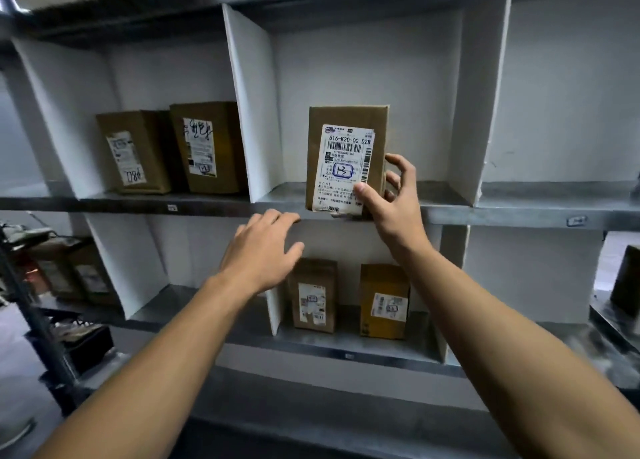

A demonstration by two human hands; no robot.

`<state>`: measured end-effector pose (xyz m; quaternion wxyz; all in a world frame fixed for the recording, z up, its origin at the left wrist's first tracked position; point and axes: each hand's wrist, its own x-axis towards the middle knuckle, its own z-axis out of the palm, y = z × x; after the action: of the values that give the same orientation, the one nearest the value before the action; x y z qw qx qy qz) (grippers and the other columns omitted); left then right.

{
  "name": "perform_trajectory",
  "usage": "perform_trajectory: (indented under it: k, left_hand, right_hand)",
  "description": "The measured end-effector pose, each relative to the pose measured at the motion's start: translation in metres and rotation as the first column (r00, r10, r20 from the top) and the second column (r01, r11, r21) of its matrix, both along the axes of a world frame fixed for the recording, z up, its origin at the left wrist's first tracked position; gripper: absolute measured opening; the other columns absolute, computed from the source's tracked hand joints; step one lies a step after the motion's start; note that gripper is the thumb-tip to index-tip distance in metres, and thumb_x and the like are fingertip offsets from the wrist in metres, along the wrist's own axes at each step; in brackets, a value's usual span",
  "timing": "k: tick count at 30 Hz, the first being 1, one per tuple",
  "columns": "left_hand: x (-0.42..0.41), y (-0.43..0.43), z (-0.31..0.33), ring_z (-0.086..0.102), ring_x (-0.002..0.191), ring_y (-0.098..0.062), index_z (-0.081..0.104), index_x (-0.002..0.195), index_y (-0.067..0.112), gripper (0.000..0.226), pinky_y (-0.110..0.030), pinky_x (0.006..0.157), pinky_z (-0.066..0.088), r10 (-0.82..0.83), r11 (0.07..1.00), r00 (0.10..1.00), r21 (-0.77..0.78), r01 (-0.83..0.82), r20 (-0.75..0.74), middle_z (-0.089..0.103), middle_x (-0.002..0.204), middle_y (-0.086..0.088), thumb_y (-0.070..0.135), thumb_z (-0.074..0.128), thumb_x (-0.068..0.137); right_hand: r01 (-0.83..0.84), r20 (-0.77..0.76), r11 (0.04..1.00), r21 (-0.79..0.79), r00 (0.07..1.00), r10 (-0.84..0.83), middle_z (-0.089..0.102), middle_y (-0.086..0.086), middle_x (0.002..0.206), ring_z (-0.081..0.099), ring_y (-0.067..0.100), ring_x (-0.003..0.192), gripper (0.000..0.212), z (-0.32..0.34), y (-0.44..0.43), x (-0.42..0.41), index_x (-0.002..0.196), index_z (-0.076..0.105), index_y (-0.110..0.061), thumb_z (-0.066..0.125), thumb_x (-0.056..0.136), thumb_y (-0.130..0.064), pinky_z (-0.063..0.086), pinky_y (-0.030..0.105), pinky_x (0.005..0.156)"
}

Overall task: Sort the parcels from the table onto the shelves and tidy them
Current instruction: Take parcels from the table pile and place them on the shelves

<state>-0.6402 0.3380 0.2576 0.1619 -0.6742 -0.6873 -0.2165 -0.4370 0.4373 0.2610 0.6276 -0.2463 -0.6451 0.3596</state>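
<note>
The parcel [346,160] stands upright at the front lip of the middle shelf [502,209], in the compartment to the right of the white divider [252,105], with its label facing outward. The right hand [394,202] grips its lower right corner, thumb on the label and fingers curled round the side. The left hand [263,250] is open, fingers spread and relaxed, near the shelf edge just left of the parcel and not touching it. Risk: the base appears to sit on or over the lip, so release at this position may let the tall, narrow box tip forward and fall. A one-corner grip may also twist it during the push inward. Support from the left hand reduces both risks.
</note>
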Motion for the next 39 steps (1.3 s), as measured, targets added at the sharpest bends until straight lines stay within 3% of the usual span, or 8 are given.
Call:
perform_trajectory:
  k: [10,15,17,20,25,32,35,39]
  left_hand:
    - [-0.084,0.056,0.024,0.043,0.123,-0.017,0.040,0.143,0.030,0.051,-0.038,0.104,0.036,-0.072,0.993,0.997,0.093,0.072,-0.002,0.048,0.138,0.006,0.045,0.048,0.095]
    - [-0.106,0.085,0.027,0.043,0.123,-0.019,0.040,0.143,0.030,0.051,-0.038,0.101,0.036,-0.110,0.989,0.994,0.097,0.111,-0.008,0.049,0.137,0.005,0.047,0.048,0.095]
    - [-0.111,0.094,0.027,0.043,0.123,-0.018,0.040,0.142,0.030,0.051,-0.038,0.102,0.036,-0.125,0.986,0.992,0.107,0.125,-0.005,0.049,0.136,0.005,0.047,0.048,0.095]
    - [-0.118,0.105,0.025,0.043,0.123,-0.018,0.041,0.142,0.030,0.049,-0.038,0.102,0.036,-0.157,0.979,0.988,0.134,0.156,-0.002,0.049,0.137,0.006,0.047,0.047,0.096]
    - [-0.125,0.117,0.023,0.043,0.122,-0.017,0.040,0.143,0.031,0.049,-0.037,0.102,0.036,-0.222,0.960,0.975,0.174,0.218,0.006,0.048,0.136,0.006,0.044,0.048,0.096]
    - [-0.136,0.128,0.019,0.042,0.120,-0.015,0.041,0.143,0.031,0.049,-0.036,0.101,0.035,-0.266,0.937,0.964,0.236,0.258,0.004,0.050,0.132,0.007,0.042,0.049,0.095]
    - [-0.139,0.132,0.015,0.042,0.121,-0.014,0.040,0.143,0.032,0.049,-0.035,0.101,0.035,-0.278,0.932,0.961,0.242,0.268,0.006,0.049,0.132,0.007,0.042,0.049,0.095]
    - [-0.143,0.135,0.009,0.042,0.121,-0.013,0.041,0.142,0.032,0.049,-0.035,0.101,0.035,-0.290,0.929,0.957,0.243,0.280,0.004,0.050,0.133,0.008,0.042,0.049,0.095]
  right_hand:
    - [0.077,0.098,0.997,-0.011,0.992,-0.076,0.055,-0.004,0.133,0.059,0.023,0.122,0.065,0.016,0.080,-0.082,0.129,0.038,-0.048,0.081,0.080,-0.041,0.058,0.049,0.093]
    - [0.143,0.203,0.990,-0.016,0.970,-0.137,0.053,-0.020,0.117,0.061,0.021,0.117,0.065,0.018,0.100,-0.102,0.133,0.034,-0.045,0.078,0.085,-0.037,0.059,0.050,0.090]
    - [0.186,0.274,0.982,-0.007,0.945,-0.177,0.052,-0.016,0.122,0.061,0.022,0.118,0.070,0.017,0.107,-0.106,0.138,0.030,-0.046,0.076,0.086,-0.039,0.056,0.051,0.096]
    - [0.272,0.337,0.962,0.001,0.906,-0.256,0.055,-0.010,0.124,0.059,0.014,0.111,0.076,0.018,0.114,-0.109,0.148,0.027,-0.039,0.075,0.088,-0.035,0.051,0.043,0.102]
    - [0.315,0.335,0.948,-0.046,0.899,-0.283,0.064,0.004,0.129,0.063,0.016,0.101,0.079,0.021,0.122,-0.115,0.148,0.031,-0.039,0.078,0.086,-0.024,0.056,0.044,0.096]
    - [0.394,0.357,0.916,-0.077,0.868,-0.344,0.067,-0.001,0.114,0.066,0.021,0.103,0.076,0.021,0.136,-0.129,0.144,0.033,-0.038,0.079,0.086,-0.021,0.057,0.046,0.092]
    - [0.464,0.415,0.884,-0.062,0.817,-0.400,0.068,-0.003,0.108,0.067,0.023,0.101,0.074,0.019,0.140,-0.135,0.138,0.031,-0.046,0.079,0.085,-0.027,0.057,0.050,0.090]
    - [0.501,0.433,0.863,-0.066,0.794,-0.427,0.065,-0.003,0.104,0.066,0.023,0.099,0.075,0.018,0.141,-0.136,0.141,0.031,-0.044,0.079,0.084,-0.032,0.057,0.050,0.089]
